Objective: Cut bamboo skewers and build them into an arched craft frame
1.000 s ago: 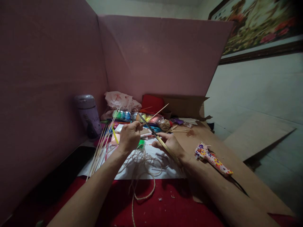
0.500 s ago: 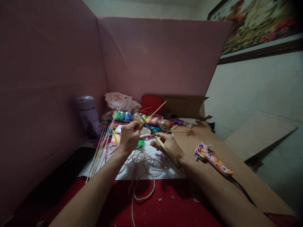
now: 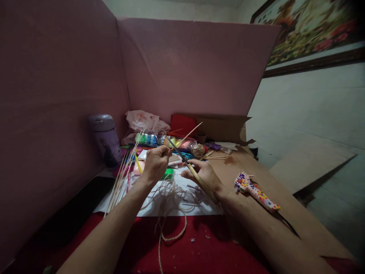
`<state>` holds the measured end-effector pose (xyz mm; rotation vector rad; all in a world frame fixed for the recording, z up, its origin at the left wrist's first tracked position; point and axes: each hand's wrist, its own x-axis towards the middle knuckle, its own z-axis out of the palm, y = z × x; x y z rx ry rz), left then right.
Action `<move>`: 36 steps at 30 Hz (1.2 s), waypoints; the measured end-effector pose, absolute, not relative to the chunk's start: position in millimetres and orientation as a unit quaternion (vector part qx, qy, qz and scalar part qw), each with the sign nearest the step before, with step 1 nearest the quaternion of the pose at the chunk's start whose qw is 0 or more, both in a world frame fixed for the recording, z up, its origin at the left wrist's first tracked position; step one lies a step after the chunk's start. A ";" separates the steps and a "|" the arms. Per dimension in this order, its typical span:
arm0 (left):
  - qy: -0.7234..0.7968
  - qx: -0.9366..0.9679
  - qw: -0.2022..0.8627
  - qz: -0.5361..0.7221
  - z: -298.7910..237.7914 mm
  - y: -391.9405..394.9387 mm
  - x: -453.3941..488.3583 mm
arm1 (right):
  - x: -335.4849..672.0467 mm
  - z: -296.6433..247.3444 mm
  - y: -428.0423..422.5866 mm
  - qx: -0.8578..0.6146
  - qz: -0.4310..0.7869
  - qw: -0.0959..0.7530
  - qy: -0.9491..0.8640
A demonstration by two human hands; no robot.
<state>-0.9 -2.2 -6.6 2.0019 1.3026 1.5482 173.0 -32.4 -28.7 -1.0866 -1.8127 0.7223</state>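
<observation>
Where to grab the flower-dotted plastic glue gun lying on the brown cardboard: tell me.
Grip the dotted glue gun by its long straight end nearest the black cord, coming from above: it lies flat on the cardboard, uncovered.

Thin pale wooden skewer (image 3: 188,134), rough jute twine (image 3: 171,198), matt red cloth (image 3: 199,247), brown cardboard (image 3: 225,129).

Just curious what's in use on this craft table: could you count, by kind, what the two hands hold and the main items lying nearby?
Thin stick, pinched in the left hand: 1
Knife, held in the right hand: 1
Purple flask: 1
Patterned glue gun: 1
Loose twine: 1
Total: 5
</observation>
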 end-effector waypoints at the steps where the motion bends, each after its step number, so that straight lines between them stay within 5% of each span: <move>1: 0.455 0.696 0.138 0.538 -6.7 -2.4 -0.6 | 172.6 -27.4 -33.3 -0.436 0.299 0.441 -0.725; 9: 0.443 0.698 -0.019 0.562 -6.8 -3.9 1.5 | 168.2 -24.1 -37.4 -0.438 0.324 0.452 -0.706; 26: 0.429 0.657 0.287 0.549 -1.5 -3.8 -0.1 | 172.1 -32.6 -32.8 -0.443 0.266 0.427 -0.742; 36: 0.430 0.648 0.291 0.557 1.5 -6.3 1.7 | 169.6 -24.6 -39.1 -0.458 0.232 0.438 -0.738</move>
